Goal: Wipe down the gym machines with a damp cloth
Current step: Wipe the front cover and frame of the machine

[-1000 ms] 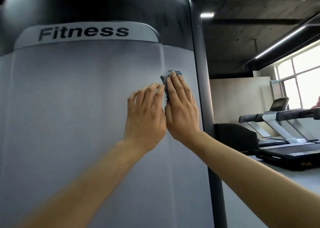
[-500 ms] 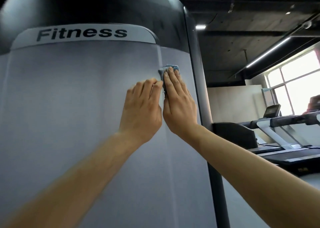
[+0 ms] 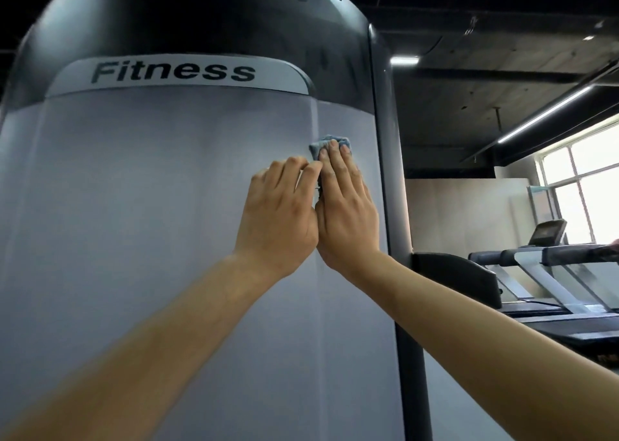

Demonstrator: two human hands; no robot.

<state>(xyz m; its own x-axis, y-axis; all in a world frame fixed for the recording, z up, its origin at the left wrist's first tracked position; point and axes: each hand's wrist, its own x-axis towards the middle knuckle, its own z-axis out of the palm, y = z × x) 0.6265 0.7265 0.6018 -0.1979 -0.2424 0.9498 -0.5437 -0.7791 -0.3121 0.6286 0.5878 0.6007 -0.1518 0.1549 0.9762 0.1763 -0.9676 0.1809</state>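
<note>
The right hand (image 3: 346,213) is pressing the blue cloth (image 3: 326,140) against the grey machine shroud (image 3: 150,206), below-right of the Fitness label (image 3: 174,72); fingers straight, grip open. The left hand (image 3: 281,219) is resting alongside, touching it, fingers loosely bent, gripping nothing.

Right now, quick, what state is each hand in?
Left hand: fingers bent against the machine panel; holding anything, cannot tell.
Right hand: open, flat fingers pressing the blue cloth on the panel.
</note>
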